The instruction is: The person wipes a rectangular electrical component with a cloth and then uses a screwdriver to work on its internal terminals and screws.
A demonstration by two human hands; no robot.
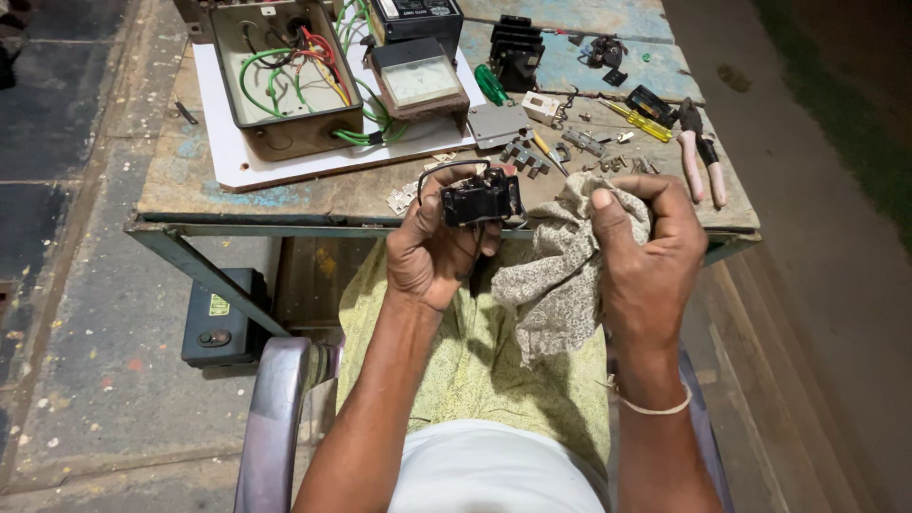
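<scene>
left hand (pixel 432 249): closed round small black electrical part (pixel 482 198), centre frame, just over near bench (pixel 285 199) edge | right hand (pixel 646 252): closed on patterned cloth (pixel 560 275), just right of part, nearly touching | part's long axis: left-right | left hand is nearer

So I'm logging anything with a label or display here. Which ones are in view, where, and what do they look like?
Meter: on the white board, brown case, pale rectangular face.
Black box: table's far edge, white label on top.
Dark box: floor under the table, small yellow-green sticker.
</scene>
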